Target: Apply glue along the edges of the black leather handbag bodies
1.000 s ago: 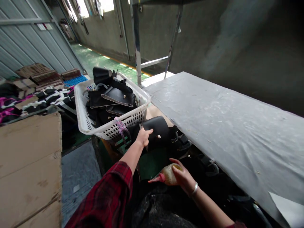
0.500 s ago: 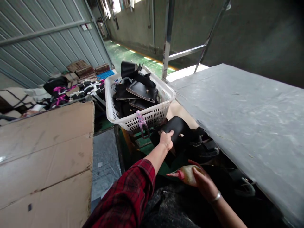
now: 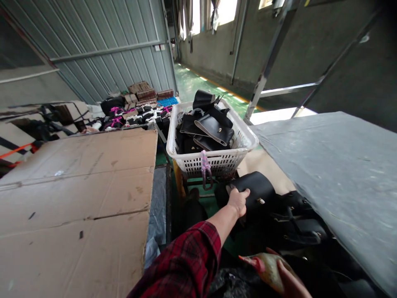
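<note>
My left hand (image 3: 238,202), in a red plaid sleeve, is closed on the edge of a black leather bag (image 3: 256,188) with a small gold clasp. This bag is just in front of a white plastic basket (image 3: 214,159) heaped with similar black leather pieces (image 3: 214,126). Low in the view, my right hand (image 3: 288,277) is wrapped round a squeeze bottle (image 3: 269,267) with a red, pointed nozzle aimed left. Part of that hand is cut off by the lower edge. More black bags (image 3: 297,225) lie in shadow to the right of the left hand.
Flat cardboard (image 3: 77,182) covers a surface on the left. A grey-covered table (image 3: 347,165) stands on the right. Behind the cardboard are bundles with pink and white ties (image 3: 139,116). A metal frame (image 3: 260,82) rises behind the basket.
The view has swung left, so things sit further right and a little lower. The left hand keeps hold of the bag, and the bottle stays in the right hand.
</note>
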`<state>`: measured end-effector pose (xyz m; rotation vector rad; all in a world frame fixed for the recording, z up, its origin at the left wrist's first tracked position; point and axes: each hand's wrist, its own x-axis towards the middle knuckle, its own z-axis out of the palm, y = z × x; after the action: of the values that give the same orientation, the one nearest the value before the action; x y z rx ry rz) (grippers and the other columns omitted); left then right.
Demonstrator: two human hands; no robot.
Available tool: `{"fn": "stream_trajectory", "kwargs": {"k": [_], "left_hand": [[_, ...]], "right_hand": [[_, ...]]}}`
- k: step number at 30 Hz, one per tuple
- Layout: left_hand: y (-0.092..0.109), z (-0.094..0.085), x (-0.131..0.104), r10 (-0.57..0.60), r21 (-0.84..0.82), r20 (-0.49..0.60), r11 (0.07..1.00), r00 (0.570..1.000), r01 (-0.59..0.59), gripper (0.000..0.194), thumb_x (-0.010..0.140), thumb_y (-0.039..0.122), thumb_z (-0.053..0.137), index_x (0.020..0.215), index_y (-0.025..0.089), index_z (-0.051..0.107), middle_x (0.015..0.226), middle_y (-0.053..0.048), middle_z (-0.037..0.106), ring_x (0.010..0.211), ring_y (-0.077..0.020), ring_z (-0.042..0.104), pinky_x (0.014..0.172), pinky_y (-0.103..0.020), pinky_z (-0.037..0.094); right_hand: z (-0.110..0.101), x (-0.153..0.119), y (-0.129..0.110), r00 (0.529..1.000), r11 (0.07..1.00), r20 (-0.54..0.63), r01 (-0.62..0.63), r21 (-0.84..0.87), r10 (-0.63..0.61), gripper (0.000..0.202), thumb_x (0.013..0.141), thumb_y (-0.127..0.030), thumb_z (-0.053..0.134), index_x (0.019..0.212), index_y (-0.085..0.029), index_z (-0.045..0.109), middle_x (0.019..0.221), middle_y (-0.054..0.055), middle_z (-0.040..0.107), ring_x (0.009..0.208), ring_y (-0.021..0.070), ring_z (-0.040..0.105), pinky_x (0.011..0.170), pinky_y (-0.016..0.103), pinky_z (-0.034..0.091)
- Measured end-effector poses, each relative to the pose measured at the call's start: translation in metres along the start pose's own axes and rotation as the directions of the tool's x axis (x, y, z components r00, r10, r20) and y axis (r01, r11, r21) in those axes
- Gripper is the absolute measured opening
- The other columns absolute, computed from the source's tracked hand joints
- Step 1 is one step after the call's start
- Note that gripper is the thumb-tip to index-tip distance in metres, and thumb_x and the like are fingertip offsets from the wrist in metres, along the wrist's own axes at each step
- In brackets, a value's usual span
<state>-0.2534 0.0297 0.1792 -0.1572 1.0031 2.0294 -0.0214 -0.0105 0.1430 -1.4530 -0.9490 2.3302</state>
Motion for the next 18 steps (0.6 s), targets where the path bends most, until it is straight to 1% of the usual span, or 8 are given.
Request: {"fn": "stream_trajectory", "kwargs": {"k": [2, 4, 8, 10, 12, 14, 18], "left_hand": [[0.001, -0.003, 0.001, 0.000, 0.010, 0.014, 1.000, 1.000, 0.000, 0.054, 0.040, 0.031, 0.088, 0.085, 0.016, 0.062, 0.088, -0.012, 0.070, 0.098, -0.0310, 0.065, 0.099, -0.047, 0.043], [0.002, -0.006, 0.001, 0.000, 0.034, 0.031, 0.999, 1.000, -0.001, 0.053, 0.042, 0.029, 0.088, 0.086, 0.016, 0.063, 0.091, -0.011, 0.070, 0.099, -0.0290, 0.065, 0.100, -0.044, 0.042], [0.007, -0.014, 0.005, 0.012, 0.102, 0.071, 0.995, 0.997, -0.019, 0.049, 0.048, 0.027, 0.086, 0.091, 0.016, 0.064, 0.095, -0.011, 0.071, 0.098, -0.0271, 0.065, 0.100, -0.043, 0.042], [0.012, -0.018, 0.011, 0.028, 0.147, 0.080, 0.988, 0.996, -0.040, 0.047, 0.052, 0.026, 0.084, 0.093, 0.015, 0.065, 0.095, -0.011, 0.071, 0.096, -0.0265, 0.065, 0.100, -0.043, 0.042], [0.018, -0.019, 0.020, 0.055, 0.196, 0.077, 0.978, 0.996, -0.069, 0.044, 0.055, 0.025, 0.083, 0.093, 0.013, 0.065, 0.095, -0.011, 0.071, 0.094, -0.0255, 0.065, 0.100, -0.044, 0.042], [0.025, -0.017, 0.032, 0.077, 0.238, 0.076, 0.967, 0.994, -0.094, 0.043, 0.055, 0.024, 0.083, 0.092, 0.013, 0.065, 0.094, -0.011, 0.071, 0.092, -0.0250, 0.065, 0.099, -0.045, 0.043], [0.036, -0.002, 0.066, 0.087, 0.304, 0.127, 0.945, 0.988, -0.122, 0.046, 0.050, 0.019, 0.083, 0.092, 0.013, 0.065, 0.093, -0.011, 0.072, 0.087, -0.0256, 0.066, 0.090, -0.044, 0.049]], "right_hand": [[0.002, -0.001, 0.000, 1.000, 1.000, 0.025, 0.007, -0.024, -0.006, 0.056, 0.058, -0.053, 0.078, 0.104, -0.023, 0.071, 0.102, 0.016, 0.074, 0.096, 0.0387, 0.069, 0.086, 0.052, 0.052], [0.009, -0.002, -0.002, 0.998, 0.998, 0.046, 0.040, -0.040, -0.038, 0.052, 0.060, -0.052, 0.078, 0.102, -0.021, 0.072, 0.099, 0.015, 0.075, 0.093, 0.0382, 0.069, 0.085, 0.052, 0.052], [0.025, 0.005, -0.005, 0.994, 0.996, 0.061, 0.093, 0.010, -0.094, 0.052, 0.062, -0.054, 0.077, 0.103, -0.022, 0.071, 0.094, 0.012, 0.076, 0.084, 0.0334, 0.071, 0.080, 0.049, 0.054], [0.030, 0.010, -0.006, 0.992, 0.995, 0.082, 0.097, 0.024, -0.099, 0.051, 0.063, -0.053, 0.078, 0.104, -0.022, 0.070, 0.094, 0.011, 0.076, 0.083, 0.0316, 0.071, 0.080, 0.047, 0.054], [0.033, 0.015, -0.006, 0.989, 0.996, 0.115, 0.090, 0.028, -0.092, 0.050, 0.065, -0.051, 0.077, 0.104, -0.021, 0.069, 0.094, 0.012, 0.075, 0.085, 0.0307, 0.070, 0.084, 0.047, 0.052], [0.034, 0.019, -0.006, 0.989, 0.996, 0.124, 0.077, 0.036, -0.081, 0.048, 0.066, -0.051, 0.077, 0.104, -0.021, 0.069, 0.095, 0.011, 0.075, 0.087, 0.0306, 0.070, 0.088, 0.049, 0.051], [0.032, 0.029, -0.006, 0.998, 0.995, 0.038, 0.048, 0.088, -0.052, 0.049, 0.061, -0.056, 0.078, 0.098, -0.025, 0.071, 0.094, 0.008, 0.076, 0.087, 0.0305, 0.070, 0.091, 0.052, 0.049]]}}
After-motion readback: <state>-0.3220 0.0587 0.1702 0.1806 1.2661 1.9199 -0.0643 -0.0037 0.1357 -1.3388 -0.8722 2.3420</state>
